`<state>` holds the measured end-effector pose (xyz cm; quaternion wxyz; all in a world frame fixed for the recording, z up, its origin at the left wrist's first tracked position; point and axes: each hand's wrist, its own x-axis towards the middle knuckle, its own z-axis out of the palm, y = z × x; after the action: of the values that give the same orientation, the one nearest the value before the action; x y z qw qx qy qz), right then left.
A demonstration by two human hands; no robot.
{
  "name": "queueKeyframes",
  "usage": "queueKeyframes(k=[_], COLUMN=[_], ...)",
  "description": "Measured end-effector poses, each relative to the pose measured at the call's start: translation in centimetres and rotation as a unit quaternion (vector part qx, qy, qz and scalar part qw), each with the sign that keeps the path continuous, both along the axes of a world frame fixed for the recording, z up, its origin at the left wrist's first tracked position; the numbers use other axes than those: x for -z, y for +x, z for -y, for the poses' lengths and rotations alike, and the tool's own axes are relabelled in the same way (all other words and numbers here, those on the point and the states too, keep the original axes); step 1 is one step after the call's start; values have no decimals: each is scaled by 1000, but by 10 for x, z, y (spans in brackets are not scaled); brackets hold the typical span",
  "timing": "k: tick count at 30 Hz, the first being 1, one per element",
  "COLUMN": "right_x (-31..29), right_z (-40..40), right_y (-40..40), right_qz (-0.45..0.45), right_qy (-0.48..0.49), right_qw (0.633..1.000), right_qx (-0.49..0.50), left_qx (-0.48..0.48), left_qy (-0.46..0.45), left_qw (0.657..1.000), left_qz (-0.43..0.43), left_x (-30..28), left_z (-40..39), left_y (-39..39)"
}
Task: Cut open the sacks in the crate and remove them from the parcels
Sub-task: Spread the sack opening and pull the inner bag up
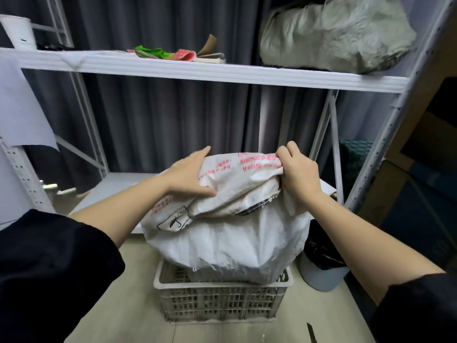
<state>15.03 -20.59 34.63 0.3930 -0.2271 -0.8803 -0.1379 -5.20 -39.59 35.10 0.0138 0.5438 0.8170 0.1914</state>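
Observation:
A bulging white woven sack point(230, 241) with red print stands in a pale slatted plastic crate point(222, 303) on the floor. Its top is folded over, and a dark parcel point(257, 206) shows in the gap under the fold. My left hand point(190, 178) grips the fold of the sack on the left, thumb beneath and fingers over the top. My right hand point(299, 174) is clenched on the sack's bunched upper edge at the right. A knife point(312, 333) lies on the floor at the bottom right, away from both hands.
A white metal rack point(210, 73) stands right behind the crate; its upper shelf holds a filled grey sack point(336, 35) and papers point(178, 54). A bin with a black liner point(321, 263) sits just right of the crate. Cardboard boxes stand at the far right.

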Motion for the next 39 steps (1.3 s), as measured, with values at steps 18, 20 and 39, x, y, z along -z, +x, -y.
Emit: queueKeyframes(k=[18, 20, 39], right_x=[25, 45, 94], right_z=[-27, -30, -20], right_y=[8, 4, 39], right_qz=[155, 231, 371], right_qy=[-439, -439, -265], right_qw=[877, 866, 890], right_qx=[-117, -62, -3], left_qx=[-21, 16, -177], left_qy=[120, 72, -240], left_qw=[903, 937, 933], left_qz=[-412, -341, -201], left_x=[68, 64, 130], left_z=[-35, -30, 0], left_y=[-6, -8, 1])
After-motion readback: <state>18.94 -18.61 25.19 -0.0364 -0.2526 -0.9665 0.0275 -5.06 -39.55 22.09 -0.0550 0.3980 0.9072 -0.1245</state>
